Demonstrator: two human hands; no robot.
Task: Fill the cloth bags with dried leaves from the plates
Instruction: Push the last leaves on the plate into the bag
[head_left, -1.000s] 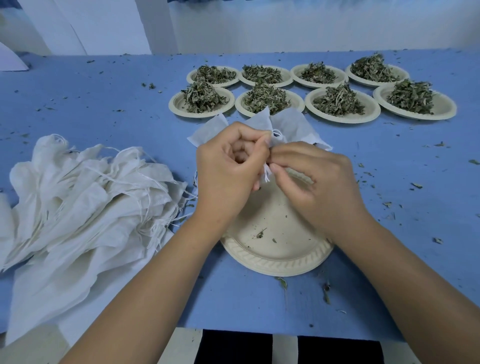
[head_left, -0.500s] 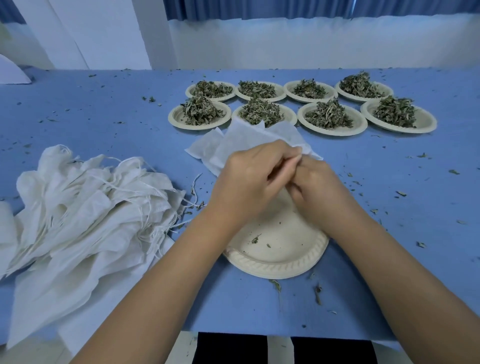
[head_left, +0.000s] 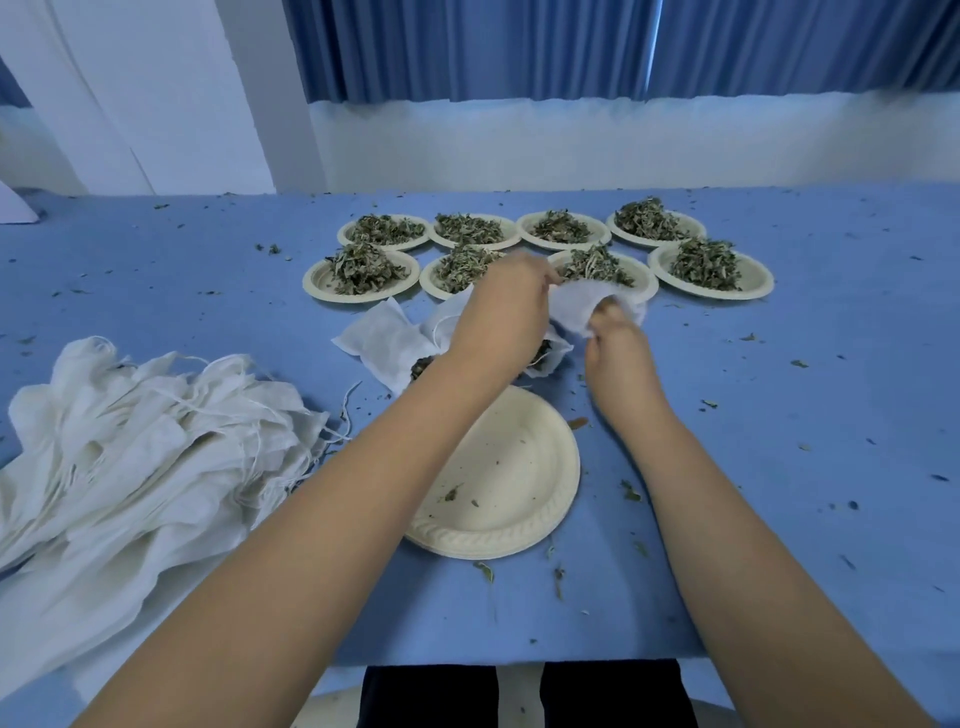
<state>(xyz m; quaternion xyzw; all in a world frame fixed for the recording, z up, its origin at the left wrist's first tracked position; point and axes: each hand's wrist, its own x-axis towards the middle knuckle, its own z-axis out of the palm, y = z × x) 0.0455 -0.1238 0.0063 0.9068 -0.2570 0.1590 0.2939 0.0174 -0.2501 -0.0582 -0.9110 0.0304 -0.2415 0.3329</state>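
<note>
Bags (head_left: 145, 447) of pale cloth lay heaped at the far left of the blue worktop (head_left: 831, 415), flat, their drawstrings trailing toward the middle. Right of that heap, beyond my left forearm, a filled pouch (head_left: 384, 340) lay on the worktop with dark leaf showing at its near end. A second one (head_left: 545, 358) was half hidden under my wrist. Nearer me sat an empty plate (head_left: 509, 478) holding only a few crumbs of leaf, with my left forearm crossing above its left edge. My left hand (head_left: 511, 306) reached forward past it, back uppermost, its fingertips closed on the upper edge of a white cloth bag (head_left: 576, 306). That bag was stretched between my two hands, just in front of the third plate of the near row. I could not tell whether it touched the worktop. My right hand (head_left: 615, 343) gripped the same bag from the near side, fingers curled into the cloth. Beyond both hands stood eight full plates (head_left: 753, 283) in two rows of four, each heaped with dried leaves (head_left: 706, 262), the rows running from left of my hands to well right of them. Loose leaf scraps (head_left: 800, 364) speckled the worktop on the right.
</note>
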